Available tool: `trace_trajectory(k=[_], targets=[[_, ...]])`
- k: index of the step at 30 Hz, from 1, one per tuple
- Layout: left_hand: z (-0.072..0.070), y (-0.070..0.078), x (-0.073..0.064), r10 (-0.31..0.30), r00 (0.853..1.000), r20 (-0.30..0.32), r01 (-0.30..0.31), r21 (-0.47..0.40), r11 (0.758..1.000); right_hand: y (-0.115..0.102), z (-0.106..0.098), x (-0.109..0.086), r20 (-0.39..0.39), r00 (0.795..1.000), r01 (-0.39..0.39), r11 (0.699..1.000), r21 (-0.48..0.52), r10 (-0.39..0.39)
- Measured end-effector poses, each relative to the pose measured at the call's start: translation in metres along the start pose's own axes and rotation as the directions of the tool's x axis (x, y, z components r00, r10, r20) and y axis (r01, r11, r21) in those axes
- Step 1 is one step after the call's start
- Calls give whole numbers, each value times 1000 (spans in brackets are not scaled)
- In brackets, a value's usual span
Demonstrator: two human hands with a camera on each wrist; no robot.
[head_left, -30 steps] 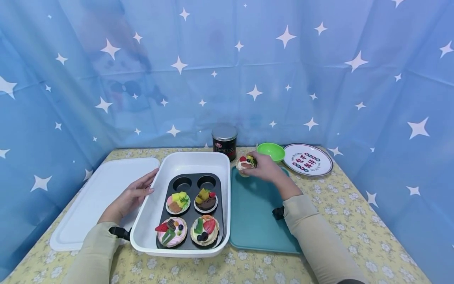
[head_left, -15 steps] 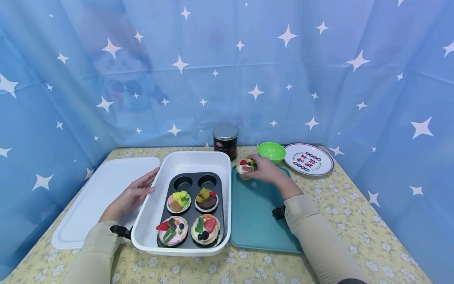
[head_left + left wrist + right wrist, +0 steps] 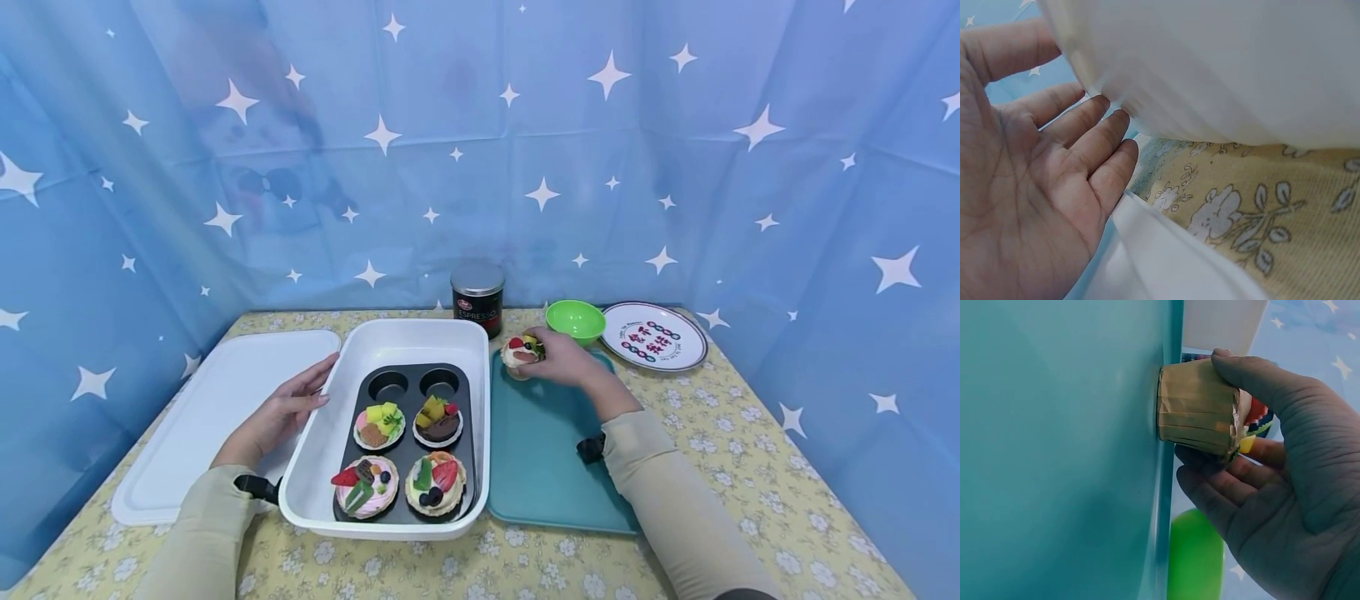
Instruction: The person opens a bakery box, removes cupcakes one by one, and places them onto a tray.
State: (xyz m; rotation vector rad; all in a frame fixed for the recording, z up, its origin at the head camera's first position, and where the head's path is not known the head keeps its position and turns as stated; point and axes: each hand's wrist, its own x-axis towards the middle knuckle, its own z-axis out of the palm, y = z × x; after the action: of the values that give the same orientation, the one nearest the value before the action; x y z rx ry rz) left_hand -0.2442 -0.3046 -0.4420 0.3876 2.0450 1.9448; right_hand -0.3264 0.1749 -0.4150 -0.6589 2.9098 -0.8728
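My right hand (image 3: 564,357) grips a cupcake (image 3: 519,360) topped with cream and fruit. In the right wrist view, thumb and fingers are around its pleated paper cup (image 3: 1197,407), whose base meets the teal tray (image 3: 1054,456) near the tray's far edge. My left hand (image 3: 276,417) rests its fingertips against the left wall of a white bin (image 3: 300,475). In the left wrist view its fingers (image 3: 1085,122) are relaxed, with the palm showing. Inside the bin, a dark muffin pan (image 3: 405,500) bears several cupcakes (image 3: 364,487); its two far cups hold none.
A white lid (image 3: 202,408) lies left of the bin. Behind stands a dark espresso tin (image 3: 477,304). A green bowl (image 3: 576,320) and a white plate (image 3: 678,358) with red writing sit at the back right. Flowered cloth (image 3: 750,517) covers the table; a blue curtain (image 3: 480,225) hangs behind.
My right hand has lowered the cupcake slightly, down to the far left part of the teal tray. My left hand keeps its place at the bin.
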Motion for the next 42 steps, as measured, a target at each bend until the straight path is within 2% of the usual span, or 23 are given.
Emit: trace_trajectory(k=[24, 29, 36, 42], targets=[[-1, 0, -1, 16, 1000, 18, -16, -6, 1000, -3, 1, 0, 21, 1000, 5, 1000, -13, -5], [-2, 0, -1, 23, 999, 30, -23, -8, 1000, -4, 0, -1, 26, 999, 22, 1000, -15, -22], [-2, 0, 0, 12, 1000, 14, -12, -12, 1000, -10, -3, -1, 21, 998, 55, 998, -4, -55], [-1, 0, -1, 13, 1000, 10, -13, -21, 1000, -19, -9, -2, 24, 998, 65, 997, -32, -65]])
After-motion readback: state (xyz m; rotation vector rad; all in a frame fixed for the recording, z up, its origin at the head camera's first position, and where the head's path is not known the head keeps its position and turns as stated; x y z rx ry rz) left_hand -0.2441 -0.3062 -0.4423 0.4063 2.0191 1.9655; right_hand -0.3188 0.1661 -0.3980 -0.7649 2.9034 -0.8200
